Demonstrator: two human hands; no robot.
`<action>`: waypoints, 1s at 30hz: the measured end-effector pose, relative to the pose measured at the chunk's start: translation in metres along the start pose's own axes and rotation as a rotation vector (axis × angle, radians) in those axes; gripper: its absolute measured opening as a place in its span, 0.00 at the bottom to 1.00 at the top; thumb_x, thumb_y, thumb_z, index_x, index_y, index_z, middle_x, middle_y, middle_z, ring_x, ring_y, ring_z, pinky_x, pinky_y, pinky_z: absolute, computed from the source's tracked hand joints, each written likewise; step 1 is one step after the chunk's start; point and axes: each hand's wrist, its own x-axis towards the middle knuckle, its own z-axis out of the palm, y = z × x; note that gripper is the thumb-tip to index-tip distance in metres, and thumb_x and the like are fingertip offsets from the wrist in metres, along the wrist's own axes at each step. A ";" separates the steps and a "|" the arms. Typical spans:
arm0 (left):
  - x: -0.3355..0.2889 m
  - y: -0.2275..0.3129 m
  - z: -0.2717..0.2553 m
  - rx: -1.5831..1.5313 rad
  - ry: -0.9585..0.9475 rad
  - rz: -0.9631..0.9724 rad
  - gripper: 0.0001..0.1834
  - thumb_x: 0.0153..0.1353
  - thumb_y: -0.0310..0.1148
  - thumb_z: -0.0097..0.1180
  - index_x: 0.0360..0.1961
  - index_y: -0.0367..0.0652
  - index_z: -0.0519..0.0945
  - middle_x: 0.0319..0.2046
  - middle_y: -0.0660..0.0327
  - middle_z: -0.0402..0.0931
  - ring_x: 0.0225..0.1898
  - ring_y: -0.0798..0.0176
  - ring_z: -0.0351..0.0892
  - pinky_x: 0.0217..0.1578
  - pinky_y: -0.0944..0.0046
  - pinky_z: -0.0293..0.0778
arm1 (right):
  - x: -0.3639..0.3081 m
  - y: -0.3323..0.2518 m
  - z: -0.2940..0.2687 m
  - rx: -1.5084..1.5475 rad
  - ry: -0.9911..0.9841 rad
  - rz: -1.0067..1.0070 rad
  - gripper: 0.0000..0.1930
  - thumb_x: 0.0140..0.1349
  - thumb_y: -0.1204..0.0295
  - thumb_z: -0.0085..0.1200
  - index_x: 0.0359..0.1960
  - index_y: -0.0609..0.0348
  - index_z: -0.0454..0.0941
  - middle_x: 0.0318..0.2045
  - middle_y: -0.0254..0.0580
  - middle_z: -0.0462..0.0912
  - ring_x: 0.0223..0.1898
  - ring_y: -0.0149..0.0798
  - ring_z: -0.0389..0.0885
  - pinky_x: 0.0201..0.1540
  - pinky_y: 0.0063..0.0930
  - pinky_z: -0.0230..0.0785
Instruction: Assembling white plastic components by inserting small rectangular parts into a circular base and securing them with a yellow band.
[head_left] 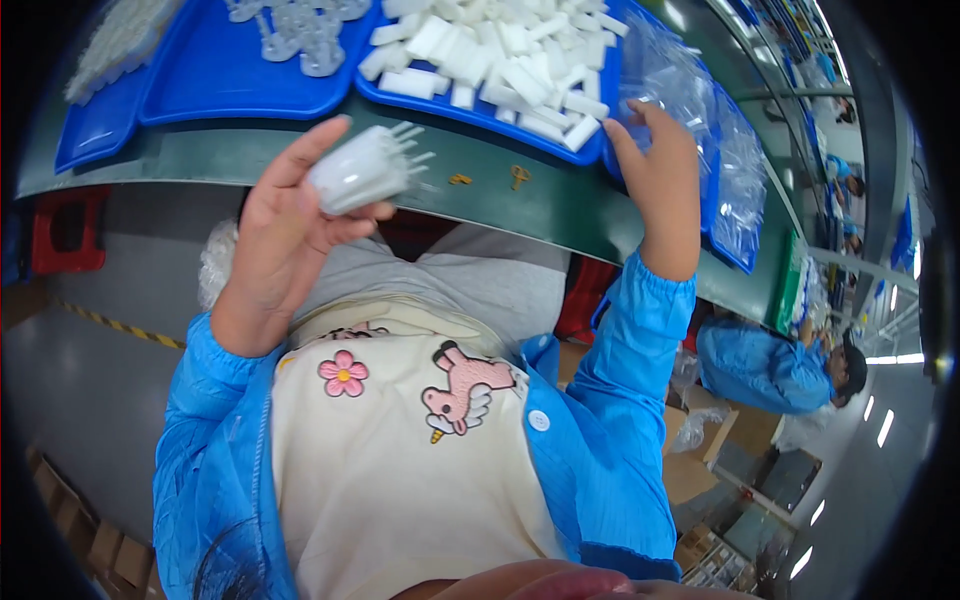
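Note:
In my left hand (285,215) is a white, translucent cylinder (355,175) with several thin prongs sticking out of its right end. The thumb and fingers wrap around it, above the near edge of the table. My right hand (655,165) reaches over the gap between a blue tray of white blocks (510,65) and a blue tray of clear plastic pieces (665,60). Its thumb and index finger are apart, and I see nothing between them; the other fingers are partly hidden.
Farther left, a blue tray (240,95) carries clear plastic parts (300,30), beside another with pale pieces (115,45). Two small yellow bits (520,177) lie on the green table (470,160). A red stool (70,230) stands left; a co-worker (770,365) sits right.

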 end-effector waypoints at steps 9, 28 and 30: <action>0.009 -0.009 0.009 -0.040 -0.127 -0.058 0.18 0.64 0.31 0.58 0.55 0.43 0.75 0.64 0.49 0.65 0.49 0.58 0.80 0.43 0.64 0.81 | -0.016 0.003 0.008 0.084 0.120 0.225 0.18 0.61 0.72 0.58 0.52 0.63 0.78 0.39 0.48 0.82 0.37 0.42 0.80 0.40 0.35 0.73; 0.006 -0.001 0.006 0.084 -0.148 0.049 0.19 0.57 0.18 0.59 0.51 0.39 0.78 0.58 0.52 0.71 0.52 0.60 0.76 0.44 0.64 0.80 | -0.068 -0.079 0.023 1.631 0.035 0.273 0.14 0.63 0.81 0.55 0.50 0.69 0.75 0.43 0.50 0.82 0.39 0.33 0.80 0.38 0.22 0.72; 0.006 -0.006 0.007 0.176 -0.175 0.090 0.23 0.56 0.35 0.68 0.53 0.41 0.77 0.58 0.52 0.70 0.53 0.57 0.77 0.41 0.65 0.81 | -0.078 -0.089 0.026 1.670 -0.007 0.304 0.15 0.62 0.81 0.57 0.50 0.69 0.76 0.44 0.51 0.82 0.40 0.34 0.81 0.38 0.22 0.73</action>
